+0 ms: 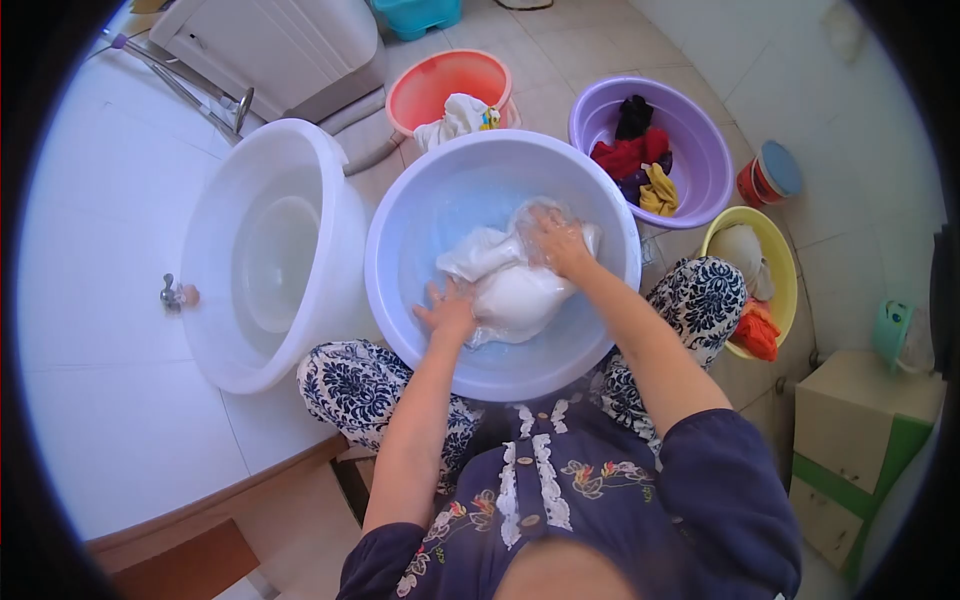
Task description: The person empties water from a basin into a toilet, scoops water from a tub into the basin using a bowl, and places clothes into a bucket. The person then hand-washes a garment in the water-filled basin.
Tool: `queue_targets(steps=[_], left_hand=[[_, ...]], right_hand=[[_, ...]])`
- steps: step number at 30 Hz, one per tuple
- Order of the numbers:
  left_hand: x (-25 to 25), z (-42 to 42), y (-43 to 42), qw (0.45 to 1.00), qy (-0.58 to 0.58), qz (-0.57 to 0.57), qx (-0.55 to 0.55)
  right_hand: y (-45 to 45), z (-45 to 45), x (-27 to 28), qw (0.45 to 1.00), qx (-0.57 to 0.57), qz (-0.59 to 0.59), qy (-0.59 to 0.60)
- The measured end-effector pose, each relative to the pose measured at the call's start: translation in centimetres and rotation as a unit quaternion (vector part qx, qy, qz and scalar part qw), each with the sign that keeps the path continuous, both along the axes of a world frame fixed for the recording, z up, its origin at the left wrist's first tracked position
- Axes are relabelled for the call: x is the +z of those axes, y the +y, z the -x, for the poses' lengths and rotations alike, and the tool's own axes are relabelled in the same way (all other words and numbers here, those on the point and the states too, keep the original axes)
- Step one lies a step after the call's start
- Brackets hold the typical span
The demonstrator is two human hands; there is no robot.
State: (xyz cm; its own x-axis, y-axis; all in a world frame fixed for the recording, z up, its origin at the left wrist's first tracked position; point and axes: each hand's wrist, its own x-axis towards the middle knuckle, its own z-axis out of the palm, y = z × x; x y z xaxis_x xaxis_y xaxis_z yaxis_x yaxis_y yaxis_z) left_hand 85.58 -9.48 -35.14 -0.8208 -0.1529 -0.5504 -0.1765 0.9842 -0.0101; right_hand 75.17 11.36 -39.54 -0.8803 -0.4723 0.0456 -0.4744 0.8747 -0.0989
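Observation:
A large pale lavender basin (400,190) with water in it stands between my knees. White wet cloth (520,300) lies bunched in the water, part of it puffed up and smooth. My left hand (447,310) rests against the cloth's left side, fingers spread. On the upper right part of the cloth, my right hand (556,238) presses down with its fingers stretched out and partly in the water. Neither hand is closed around the cloth.
A white tub (335,200) stands left by a wall tap (180,294). Behind are a red bucket (450,78) with white cloth and a purple basin (715,170) with dark, red and yellow clothes. A yellow basin (790,290) and a cabinet (845,420) are at right.

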Motion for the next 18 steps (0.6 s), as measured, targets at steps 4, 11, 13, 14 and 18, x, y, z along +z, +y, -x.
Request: queue_targets(steps=[4,11,13,14,18], left_hand=[[-1.8,-0.4,-2.1,0.982,0.116,-0.113,0.100],[0.9,2.0,1.8,0.397,0.061,-0.688,0.604],[-2.4,2.8,0.9,0.304,-0.003,-0.811,0.500],[-3.1,3.1,0.6,0.274,-0.020,-0.863,0.424],[-2.2,4.1,1.0,0.186,-0.067,-0.963,0.184]], right_hand=[[-0.8,-0.4,0.9,0.959,-0.219,0.174,0.042],[-8.9,-2.7,4.5,0.427,-0.397,0.778,-0.232],[-10.5,-5.9,8.5,0.416,-0.289,0.820,-0.266],[-11.1,-7.4,9.4,0.422,-0.204,0.841,-0.270],[-11.0,-11.5,11.5,0.778,-0.018,0.626,-0.043]])
